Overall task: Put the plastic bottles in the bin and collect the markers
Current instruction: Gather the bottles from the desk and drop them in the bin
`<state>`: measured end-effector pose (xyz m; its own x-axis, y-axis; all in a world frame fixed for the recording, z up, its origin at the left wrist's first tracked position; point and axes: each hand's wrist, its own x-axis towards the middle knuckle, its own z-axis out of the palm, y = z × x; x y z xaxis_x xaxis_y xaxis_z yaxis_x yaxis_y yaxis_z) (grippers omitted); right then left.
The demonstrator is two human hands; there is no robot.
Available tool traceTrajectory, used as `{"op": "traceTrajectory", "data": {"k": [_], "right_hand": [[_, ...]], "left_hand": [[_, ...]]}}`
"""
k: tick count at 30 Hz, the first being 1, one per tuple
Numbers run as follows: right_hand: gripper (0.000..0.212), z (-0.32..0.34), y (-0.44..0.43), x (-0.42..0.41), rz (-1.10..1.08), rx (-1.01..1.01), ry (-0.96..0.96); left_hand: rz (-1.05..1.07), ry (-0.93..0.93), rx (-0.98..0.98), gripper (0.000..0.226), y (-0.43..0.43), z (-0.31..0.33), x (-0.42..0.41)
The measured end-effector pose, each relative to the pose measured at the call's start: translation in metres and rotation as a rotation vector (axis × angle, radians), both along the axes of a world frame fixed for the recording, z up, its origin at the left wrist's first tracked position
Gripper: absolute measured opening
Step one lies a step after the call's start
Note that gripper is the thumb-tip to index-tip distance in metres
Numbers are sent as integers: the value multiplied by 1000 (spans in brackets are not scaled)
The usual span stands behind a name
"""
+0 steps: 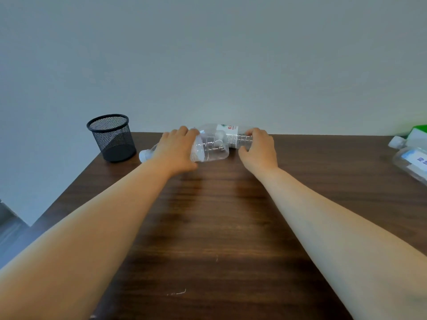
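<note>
- Black mesh cup [111, 137] stands upright at the far left of the table [219, 227], well clear of the hands. Likely the holder for the markers; no markers in view.
- Near bottle [212, 151], clear plastic, lies on its side with its white cap pointing left toward the cup.
- Left hand [175, 153] is palm down, forearm stretched forward, fingers wrapped over the near bottle's middle and clamped on it. Top grasp suits a lying bottle, ready to lift.
- Far bottle [228, 135], labelled, lies on its side along the wall, touching or just behind the near bottle.
- Right hand [260, 151] has fingers curled over the far bottle's ribbed right end, thumb on the near side, closed round it; arm reaches forward too.
- Both hands loaded, probably so two bottles go in one trip. Bin not visible.
- Third bottle [411, 160] lies at the right edge, untouched, beside a green object [419, 130], cropped.
</note>
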<state>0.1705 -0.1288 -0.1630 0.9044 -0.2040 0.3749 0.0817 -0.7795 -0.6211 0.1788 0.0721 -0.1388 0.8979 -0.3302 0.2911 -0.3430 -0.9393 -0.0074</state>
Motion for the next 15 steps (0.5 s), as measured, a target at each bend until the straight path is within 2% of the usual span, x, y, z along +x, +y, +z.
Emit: {"op": "traceTrajectory", "data": {"k": [3, 5, 7, 10, 12, 15], "right_hand": [[51, 2, 4, 14, -6, -146, 44], [67, -1, 5, 23, 8, -264, 160], [76, -4, 6, 27, -3, -327, 247], [74, -1, 9, 25, -122, -405, 67], [81, 3, 13, 22, -123, -408, 4], [93, 4, 20, 16, 23, -365, 197]], "left_hand": [[33, -246, -291, 70, 3, 4, -2], [17, -329, -396, 70, 4, 6, -2], [-15, -376, -444, 73, 4, 7, -1], [-46, -394, -490, 76, 3, 8, -2], [-46, -396, -513, 79, 3, 9, -4], [-50, -409, -532, 79, 5, 10, -10]]}}
